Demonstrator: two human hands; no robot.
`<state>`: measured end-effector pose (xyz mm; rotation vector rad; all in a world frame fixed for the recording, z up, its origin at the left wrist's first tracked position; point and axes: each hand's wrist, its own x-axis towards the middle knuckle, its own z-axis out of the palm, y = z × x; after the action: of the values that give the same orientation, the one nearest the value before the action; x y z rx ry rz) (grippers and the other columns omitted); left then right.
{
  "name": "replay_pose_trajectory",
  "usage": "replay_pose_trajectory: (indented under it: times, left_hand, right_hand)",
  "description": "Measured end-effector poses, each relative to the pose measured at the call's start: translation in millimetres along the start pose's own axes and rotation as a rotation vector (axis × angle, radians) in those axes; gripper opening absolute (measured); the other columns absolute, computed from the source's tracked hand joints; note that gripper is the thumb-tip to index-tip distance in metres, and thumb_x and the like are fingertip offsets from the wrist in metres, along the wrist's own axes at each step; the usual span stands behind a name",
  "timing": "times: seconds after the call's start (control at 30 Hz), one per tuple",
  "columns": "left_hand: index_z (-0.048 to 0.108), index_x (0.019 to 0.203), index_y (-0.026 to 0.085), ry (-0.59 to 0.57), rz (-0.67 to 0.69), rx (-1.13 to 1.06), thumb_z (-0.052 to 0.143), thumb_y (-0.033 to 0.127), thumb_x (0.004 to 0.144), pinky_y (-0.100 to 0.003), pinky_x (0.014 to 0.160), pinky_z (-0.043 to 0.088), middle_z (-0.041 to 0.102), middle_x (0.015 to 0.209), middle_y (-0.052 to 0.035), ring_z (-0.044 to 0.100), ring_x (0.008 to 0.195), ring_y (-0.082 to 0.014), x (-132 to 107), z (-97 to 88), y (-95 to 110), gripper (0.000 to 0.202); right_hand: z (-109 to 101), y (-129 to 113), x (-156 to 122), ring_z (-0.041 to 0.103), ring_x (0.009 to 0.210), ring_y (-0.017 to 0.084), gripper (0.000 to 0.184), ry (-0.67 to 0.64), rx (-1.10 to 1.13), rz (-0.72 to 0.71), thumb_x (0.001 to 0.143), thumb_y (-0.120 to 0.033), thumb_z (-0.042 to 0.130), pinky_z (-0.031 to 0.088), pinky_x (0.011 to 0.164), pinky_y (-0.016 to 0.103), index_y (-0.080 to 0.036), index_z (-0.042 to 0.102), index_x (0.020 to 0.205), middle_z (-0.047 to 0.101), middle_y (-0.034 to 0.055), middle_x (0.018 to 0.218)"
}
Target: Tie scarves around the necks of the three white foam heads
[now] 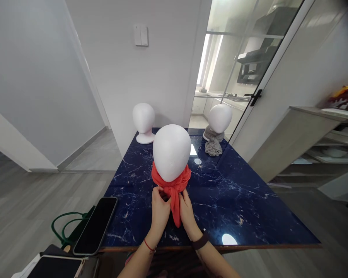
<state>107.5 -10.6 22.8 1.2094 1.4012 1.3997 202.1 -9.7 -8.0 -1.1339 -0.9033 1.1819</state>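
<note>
Blue table point(220, 208), green-handled bag point(77, 231), left hand point(160, 210) and right hand point(188, 216) touching red scarf point(174, 195)

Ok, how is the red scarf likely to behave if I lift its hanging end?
The red scarf is probably floppy, since it bunches in soft folds around the white head. Its hanging end looks narrow and thin, so likely light. It may resist pulling free, as it appears knotted in front.

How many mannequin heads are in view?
3: a front head wearing a red scarf, a bare head at the back left of the table, and a third head with a grey scarf at back right.
</note>
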Motion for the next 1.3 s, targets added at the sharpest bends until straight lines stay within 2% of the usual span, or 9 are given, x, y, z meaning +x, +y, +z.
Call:
replay_pose_trajectory:
  times: [0.17,0.27,0.43,0.63,0.83,0.93,1.07,1.2,1.3]
  left_hand:
    - [0.042,0.087,0.02,0.031,-0.036,-0.161,0.062,0.018,0.068,-0.031,0.073,0.049,0.054,0.09,-0.0013,0.059,0.08,-0.0147,-0.1,1.9,-7.6,0.028]
    - [0.044,0.089,0.02,0.018,-0.001,-0.123,0.059,0.021,0.071,-0.029,0.071,0.049,0.054,0.09,-0.0013,0.059,0.077,-0.0137,-0.2,-0.4,-10.7,0.023]
    - [0.045,0.094,0.02,-0.007,0.033,0.027,0.054,0.019,0.074,-0.025,0.06,0.046,0.053,0.089,-0.0006,0.053,0.06,-0.0096,0.8,-5.8,-12.0,0.022]
    - [0.047,0.097,0.02,0.067,0.176,0.398,0.053,0.013,0.073,-0.031,0.071,0.045,0.056,0.093,-0.0046,0.057,0.079,-0.0178,6.0,-14.7,-9.1,0.025]
    - [0.049,0.095,0.021,-0.057,0.064,0.593,0.047,0.01,0.075,-0.028,0.066,0.041,0.063,0.086,-0.0038,0.06,0.076,-0.0195,15.9,-33.6,-6.5,0.023]
    - [0.056,0.085,0.022,-0.1,0.111,0.681,0.041,0.006,0.072,-0.029,0.068,0.038,0.063,0.079,-0.0028,0.057,0.075,-0.0197,22.3,-45.6,-6.5,0.025]
    - [0.057,0.064,0.019,-0.116,0.18,0.452,0.036,0.004,0.062,-0.028,0.069,0.037,0.059,0.071,-0.0032,0.053,0.073,-0.0176,32.2,-60.9,-13.1,0.026]
    - [0.047,0.052,0.017,-0.143,-0.13,0.012,0.036,0.006,0.06,-0.02,0.045,0.027,0.046,0.05,0.0016,0.039,0.045,-0.0099,37.3,-68.6,-17.7,0.017]
    - [0.043,0.052,0.017,-0.05,-0.371,-0.332,0.038,0.003,0.06,-0.017,0.038,0.017,0.038,0.044,0.0044,0.029,0.037,-0.0063,40.2,-70.4,-11.6,0.017]
  right_hand:
    - [-5.9,1.4,4.2,0.06,0.092,0.02,0.037,0.01,0.038,0.034,0.079,-0.049,0.055,0.046,0.083,0.03,-0.019,0.067,0.097,0.067,0.0076,0.104]
    - [-12.5,-9.8,0.5,0.057,0.073,0.018,0.042,0.011,-0.055,0.013,0.082,-0.054,0.049,0.045,0.068,0.027,-0.017,0.068,0.082,0.068,0.0052,0.081]
    - [-17.4,-34.8,-10.0,0.039,0.044,0.01,0.051,-0.065,-0.104,0.113,0.079,-0.06,0.052,0.029,0.045,0.023,-0.016,0.057,0.055,0.051,-0.0012,0.047]
    - [-17.2,-45.5,-8.3,0.044,0.053,0.008,0.029,-0.22,0.097,0.14,0.066,-0.041,0.076,0.034,0.052,0.02,-0.016,0.064,0.071,0.057,-0.0033,0.062]
    - [-24.4,-43.3,10.5,0.055,0.071,0.012,0.026,-0.146,0.15,0.098,0.07,-0.039,0.072,0.042,0.067,0.022,-0.017,0.07,0.084,0.065,0.0019,0.08]
    - [-27.1,-41.1,22.0,0.057,0.075,0.013,0.026,-0.115,0.173,0.102,0.069,-0.039,0.073,0.044,0.071,0.024,-0.018,0.071,0.084,0.067,0.0028,0.084]
    - [-31.5,-41.4,32.8,0.058,0.077,0.013,0.024,-0.035,0.198,0.041,0.069,-0.038,0.073,0.044,0.072,0.024,-0.021,0.071,0.085,0.067,0.0011,0.085]
    - [-34.6,-44.4,35.7,0.058,0.077,0.013,0.022,-0.056,0.139,-0.007,0.071,-0.038,0.071,0.045,0.073,0.024,-0.021,0.071,0.084,0.067,0.0012,0.085]
    - [-34.1,-45.1,36.9,0.058,0.077,0.013,0.023,-0.058,0.107,-0.021,0.071,-0.039,0.071,0.045,0.074,0.024,-0.02,0.071,0.084,0.067,0.0018,0.085]
